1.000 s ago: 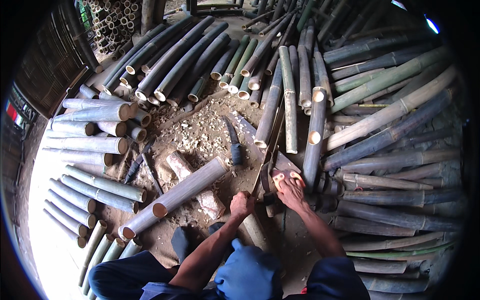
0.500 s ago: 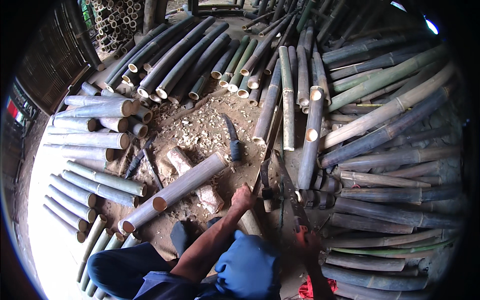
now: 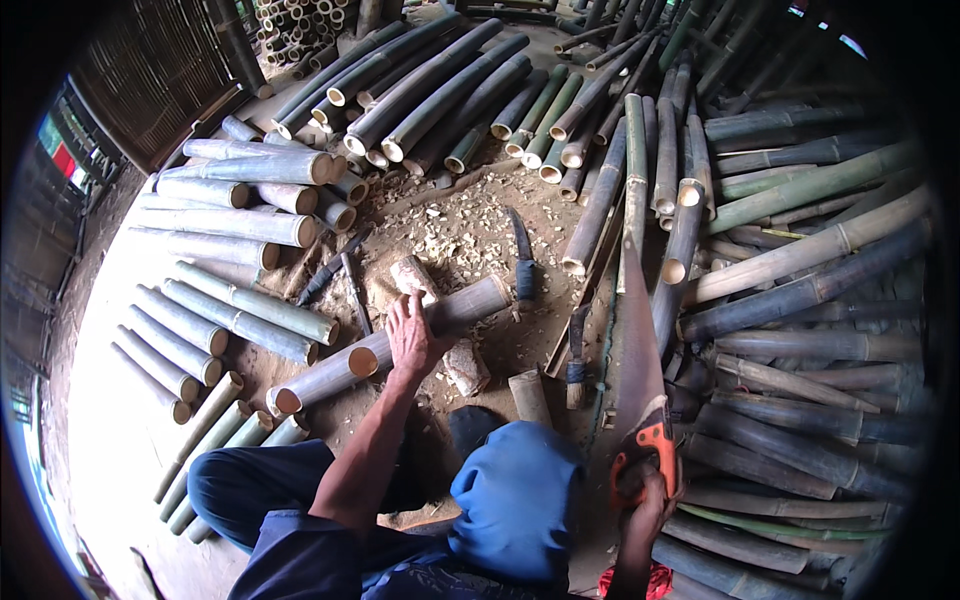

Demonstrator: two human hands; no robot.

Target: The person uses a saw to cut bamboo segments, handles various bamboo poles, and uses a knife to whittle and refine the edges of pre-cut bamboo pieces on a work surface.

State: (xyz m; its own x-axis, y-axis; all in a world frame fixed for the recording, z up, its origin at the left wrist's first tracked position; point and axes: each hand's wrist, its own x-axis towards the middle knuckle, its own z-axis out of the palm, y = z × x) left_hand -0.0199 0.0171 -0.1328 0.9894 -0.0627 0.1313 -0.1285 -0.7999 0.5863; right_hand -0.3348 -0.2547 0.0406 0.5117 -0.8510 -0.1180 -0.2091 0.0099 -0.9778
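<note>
Bracing grey-brown cylindrical bamboo tube (image 3: 465, 306) across pale rough wooden log (image 3: 465, 368) beneath flat, spread left hand (image 3: 412, 337), presumably against rolling, and gripping tapered orange-handled metal saw (image 3: 640, 370) in curled right hand (image 3: 650, 497).

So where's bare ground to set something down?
A small dirt patch lies between the big tube, the nearer knife and the short bamboo stub. Right of the saw, stacked poles crowd the ground; pale shavings lie beyond the tube.
</note>
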